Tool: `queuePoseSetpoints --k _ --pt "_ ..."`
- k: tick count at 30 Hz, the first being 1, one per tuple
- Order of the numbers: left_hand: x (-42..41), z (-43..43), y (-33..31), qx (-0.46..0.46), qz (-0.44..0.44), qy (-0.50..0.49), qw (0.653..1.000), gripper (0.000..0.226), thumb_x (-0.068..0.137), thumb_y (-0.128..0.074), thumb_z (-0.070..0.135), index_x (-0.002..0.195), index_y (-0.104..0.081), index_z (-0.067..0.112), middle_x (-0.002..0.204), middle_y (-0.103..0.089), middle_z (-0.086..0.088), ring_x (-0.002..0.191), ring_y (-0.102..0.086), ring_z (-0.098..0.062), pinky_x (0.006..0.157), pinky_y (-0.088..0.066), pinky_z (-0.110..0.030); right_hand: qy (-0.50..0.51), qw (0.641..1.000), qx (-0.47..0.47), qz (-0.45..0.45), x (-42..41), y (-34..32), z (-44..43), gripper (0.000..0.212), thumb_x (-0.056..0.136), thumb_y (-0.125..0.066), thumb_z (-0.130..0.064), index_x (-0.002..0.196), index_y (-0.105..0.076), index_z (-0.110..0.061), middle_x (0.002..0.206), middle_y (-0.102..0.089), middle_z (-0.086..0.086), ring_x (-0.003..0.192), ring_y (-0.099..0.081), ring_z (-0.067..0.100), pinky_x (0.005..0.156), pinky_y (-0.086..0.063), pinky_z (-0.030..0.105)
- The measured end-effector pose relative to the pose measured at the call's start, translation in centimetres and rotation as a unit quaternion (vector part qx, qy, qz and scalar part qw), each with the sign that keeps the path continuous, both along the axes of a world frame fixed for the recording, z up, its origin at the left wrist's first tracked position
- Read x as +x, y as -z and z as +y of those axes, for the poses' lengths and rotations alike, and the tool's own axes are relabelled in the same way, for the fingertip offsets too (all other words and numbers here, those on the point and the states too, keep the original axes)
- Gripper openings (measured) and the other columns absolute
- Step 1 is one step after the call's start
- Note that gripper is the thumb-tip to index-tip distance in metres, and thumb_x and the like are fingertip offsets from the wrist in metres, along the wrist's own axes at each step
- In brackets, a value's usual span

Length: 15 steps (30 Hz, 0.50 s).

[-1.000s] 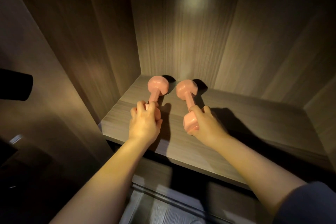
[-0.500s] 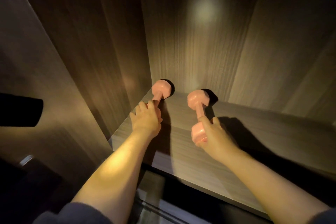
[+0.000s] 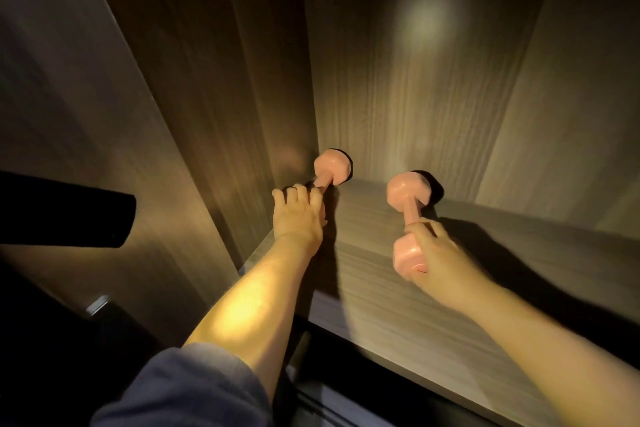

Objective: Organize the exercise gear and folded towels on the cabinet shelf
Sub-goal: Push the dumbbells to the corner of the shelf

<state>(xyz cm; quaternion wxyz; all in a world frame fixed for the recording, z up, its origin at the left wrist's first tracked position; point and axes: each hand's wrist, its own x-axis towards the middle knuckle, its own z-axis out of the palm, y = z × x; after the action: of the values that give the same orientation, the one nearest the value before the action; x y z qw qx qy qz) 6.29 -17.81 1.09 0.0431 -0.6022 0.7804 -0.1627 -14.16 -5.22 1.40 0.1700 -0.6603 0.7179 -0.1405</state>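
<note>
Two pink dumbbells lie on the wooden cabinet shelf (image 3: 398, 295), their far heads toward the back panel. The left dumbbell (image 3: 331, 167) sits in the back left corner; my left hand (image 3: 298, 215) covers its near head, with the fingers curled over it. The right dumbbell (image 3: 408, 196) lies a little to the right. My right hand (image 3: 438, 258) grips its near head and the handle. No towels are in view.
The cabinet's left side wall (image 3: 221, 97) stands right beside the left dumbbell. The back panel (image 3: 415, 80) is just behind both dumbbells. A dark cylinder (image 3: 62, 211) juts in at the left. The shelf runs on to the right.
Both hands have pushed the dumbbells deeper onto the shelf. The left dumbbell went back and left into the corner, and the gap between the two widened.
</note>
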Motion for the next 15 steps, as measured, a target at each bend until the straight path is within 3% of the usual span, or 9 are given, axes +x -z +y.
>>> queuePoseSetpoints --k 3,15 --pt "0.0 -0.8 -0.3 0.010 -0.042 0.002 0.999 0.051 0.102 -0.034 0.045 0.144 -0.029 0.017 0.141 -0.040 -0.016 0.132 -0.035 -0.034 0.114 -0.015 -0.056 0.004 1.000 0.001 -0.004 0.1 0.1 -0.2 0.069 0.087 -0.068 -0.013 0.145 -0.032 -0.026 0.151 -0.026 -0.002 0.125 -0.046 0.026 0.102 -0.047 0.039" --pt "1.2 -2.4 0.0 0.007 -0.053 0.026 0.998 0.051 0.103 -0.031 0.041 0.146 -0.025 0.014 0.143 -0.037 -0.017 0.134 -0.033 -0.035 0.114 -0.017 -0.055 0.005 1.000 -0.003 -0.008 0.0 0.3 -0.6 0.070 0.087 -0.070 -0.014 0.145 -0.032 -0.028 0.149 -0.028 -0.004 0.126 -0.045 0.024 0.102 -0.047 0.040"
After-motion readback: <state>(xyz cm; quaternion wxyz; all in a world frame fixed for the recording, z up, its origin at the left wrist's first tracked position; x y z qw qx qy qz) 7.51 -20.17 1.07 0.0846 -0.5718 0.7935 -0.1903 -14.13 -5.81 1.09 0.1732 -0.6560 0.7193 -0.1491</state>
